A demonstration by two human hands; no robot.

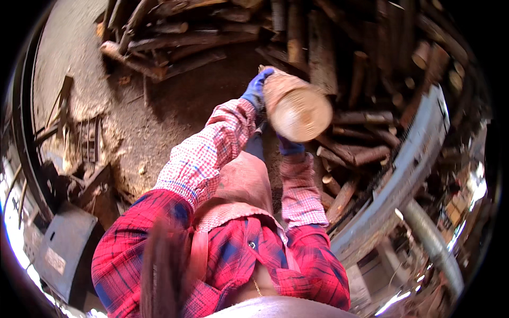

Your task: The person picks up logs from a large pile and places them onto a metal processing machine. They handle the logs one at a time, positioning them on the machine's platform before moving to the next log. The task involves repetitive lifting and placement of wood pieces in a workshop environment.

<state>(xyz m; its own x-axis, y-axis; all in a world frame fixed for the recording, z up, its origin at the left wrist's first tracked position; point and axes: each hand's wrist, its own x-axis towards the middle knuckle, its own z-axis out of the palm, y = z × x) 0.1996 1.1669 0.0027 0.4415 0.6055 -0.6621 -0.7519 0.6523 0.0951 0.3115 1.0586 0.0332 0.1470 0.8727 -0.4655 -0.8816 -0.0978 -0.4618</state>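
Note:
A thick, short log (299, 114) is held up in front of me, its pale round cut face turned toward me and slightly blurred. My left hand (258, 89), in a blue glove, grips the bark on its far left side. Under the near end of the log is my right hand (291, 146), also gloved in blue; the log hides most of its fingers. Checked sleeve covers run over both forearms.
Stacked logs and branches (196, 40) lie at the far side, with more logs (366, 138) to the right. A curved grey metal beam (403, 169) stands at my right, beside a metal pipe (432, 241). At lower left is a grey metal box (63, 252). Bare dirt floor (127, 127) spreads left.

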